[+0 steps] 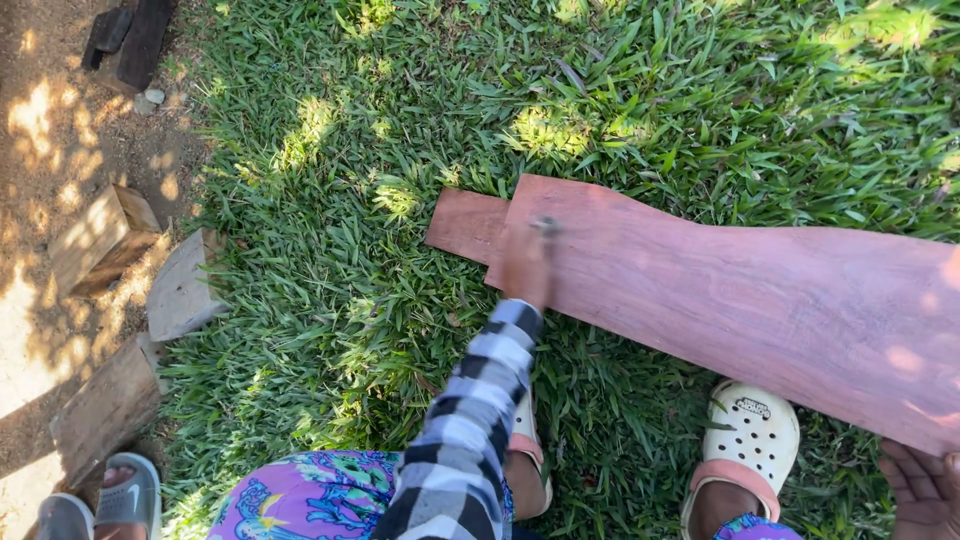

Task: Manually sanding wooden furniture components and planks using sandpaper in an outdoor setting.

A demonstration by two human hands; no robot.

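A long reddish-brown wooden plank (760, 300) lies slantwise across thick green grass (330, 290), its far end overlapping a smaller reddish board (466, 224). The left hand (526, 262), reaching from a black-and-white checked sleeve (470, 420), rests on the plank's near edge close to that end, blurred, with a small grey object (545, 226) at its fingertips; whether the fingers are closed on it cannot be told. The right hand (922, 490) lies palm up and open at the lower right corner, just under the plank's near edge. Grass spreads freely beyond the plank's far side. Grey stone blocks (180, 290) and a weathered timber piece (105, 410) border the bare earth (50, 150) on the left. White clogs with pink straps (745, 450) stand just beside the plank's near edge.
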